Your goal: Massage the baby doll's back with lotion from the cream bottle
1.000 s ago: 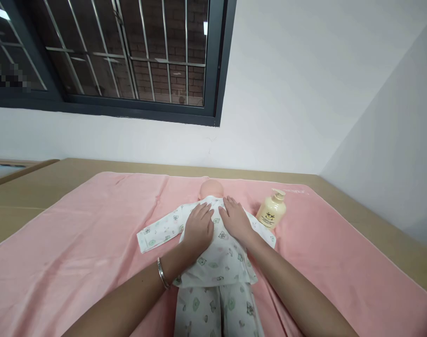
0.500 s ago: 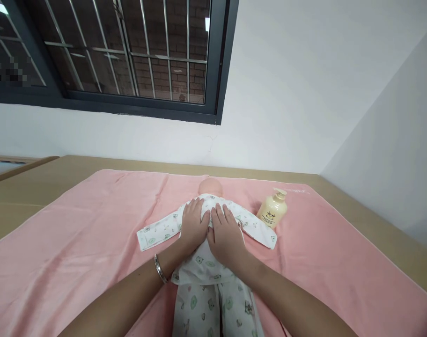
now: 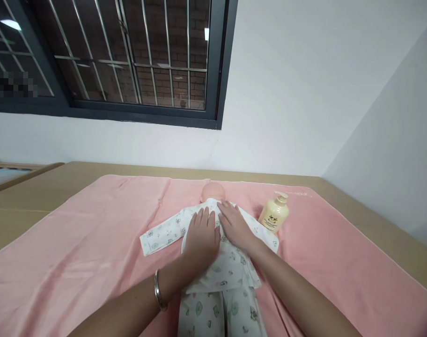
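Observation:
A baby doll (image 3: 213,192) with a bald head lies on a pink blanket, its sleeves spread to both sides. It wears a white printed top (image 3: 231,262) and matching trousers (image 3: 201,313). My left hand (image 3: 202,238) rests flat on the left and middle of the top, fingers stretched toward the head. Higher up, close to the doll's neck and right shoulder side, my right hand (image 3: 236,224) lies flat with its fingers extended. A silver bangle (image 3: 158,290) circles my left wrist. Neither hand grasps anything.
A pale yellow pump bottle (image 3: 274,213) stands on the blanket beside the doll's right-side sleeve. The pink blanket (image 3: 94,243) covers most of a tan surface (image 3: 27,196). Behind it rise a white wall (image 3: 280,93) and a dark-framed window (image 3: 129,114) with metal bars.
My right hand has slid up the top toward the doll's neck. My left hand has shifted slightly down and right. The view has tilted up a little.

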